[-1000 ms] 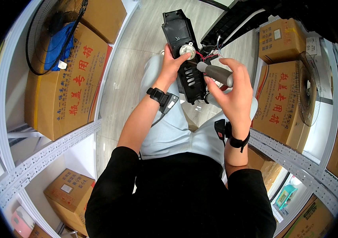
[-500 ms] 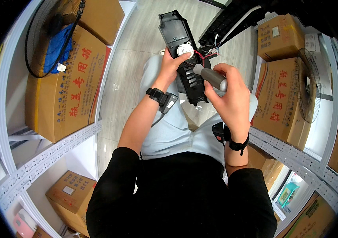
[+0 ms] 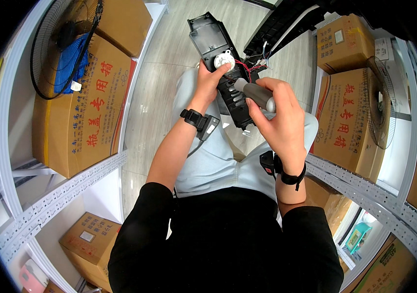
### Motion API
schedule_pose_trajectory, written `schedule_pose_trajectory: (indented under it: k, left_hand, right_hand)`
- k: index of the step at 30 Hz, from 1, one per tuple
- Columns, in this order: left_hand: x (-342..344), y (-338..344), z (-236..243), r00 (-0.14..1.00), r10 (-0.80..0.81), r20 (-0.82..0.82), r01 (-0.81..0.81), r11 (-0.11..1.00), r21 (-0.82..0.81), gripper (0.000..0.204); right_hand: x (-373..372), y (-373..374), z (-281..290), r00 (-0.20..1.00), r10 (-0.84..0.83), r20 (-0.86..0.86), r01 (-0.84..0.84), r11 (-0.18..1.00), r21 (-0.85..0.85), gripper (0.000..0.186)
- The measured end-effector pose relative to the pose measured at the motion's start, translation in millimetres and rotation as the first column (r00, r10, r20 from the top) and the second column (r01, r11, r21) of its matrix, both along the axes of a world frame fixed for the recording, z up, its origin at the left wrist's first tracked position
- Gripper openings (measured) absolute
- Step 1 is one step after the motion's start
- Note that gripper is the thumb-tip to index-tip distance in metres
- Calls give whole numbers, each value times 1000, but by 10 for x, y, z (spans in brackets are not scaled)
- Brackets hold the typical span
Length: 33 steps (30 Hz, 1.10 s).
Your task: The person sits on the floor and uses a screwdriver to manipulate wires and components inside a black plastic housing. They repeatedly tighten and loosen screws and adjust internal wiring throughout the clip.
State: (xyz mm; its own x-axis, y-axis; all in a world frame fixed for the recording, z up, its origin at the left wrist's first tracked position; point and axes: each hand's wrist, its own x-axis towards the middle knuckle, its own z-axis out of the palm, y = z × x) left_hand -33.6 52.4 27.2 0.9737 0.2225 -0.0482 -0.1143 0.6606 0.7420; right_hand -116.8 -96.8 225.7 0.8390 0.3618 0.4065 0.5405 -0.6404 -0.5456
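A long black plastic housing (image 3: pixel 211 38) lies tilted above my knees, its top leaning to the left. My left hand (image 3: pixel 209 82) grips its left side, with the thumb pressed against a round white motor (image 3: pixel 223 60) set in the housing. Red wires (image 3: pixel 248 68) run from beside the motor to the right. In my right hand (image 3: pixel 282 113) is a screwdriver with a thick grey handle (image 3: pixel 259 94), the fingers closed round it. Its front end points at the housing just below the motor; the tip is too hard to make out.
A larger black frame (image 3: pixel 279 36) with loose wires stands ahead on the right. Shelves with cardboard boxes (image 3: pixel 98 105) flank me on both sides. Fan grilles (image 3: pixel 380 105) lean against boxes on the left and right.
The housing has shifted slightly left, its upper end most. My right hand and the screwdriver have moved a little to the left with it.
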Motion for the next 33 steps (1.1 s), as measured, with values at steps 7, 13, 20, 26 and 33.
schedule_pose_trajectory:
  k: [7, 13, 20, 26, 33]
  left_hand:
    - [-13, 23, 67, 997, -76, -2, 76, 997, -3, 56]
    - [-15, 15, 60, 998, -55, -31, 54, 998, -19, 54]
    - [-9, 14, 14, 999, -34, -30, 34, 999, 4, 50]
    - [-4, -1, -8, 998, -64, -4, 64, 997, 44, 49]
    - [11, 4, -22, 998, -54, -32, 55, 998, 32, 50]
  right_hand:
    - [21, -3, -36, 998, 27, 63, -23, 998, -62, 31]
    - [63, -28, -21, 999, -32, 42, 36, 995, -94, 35]
    - [18, -20, -25, 986, -128, -110, 108, 979, -175, 42]
    - [150, -53, -87, 993, 1, 118, -1, 1000, 0, 41]
    - [120, 28, -41, 986, -168, 3, 168, 982, -87, 39]
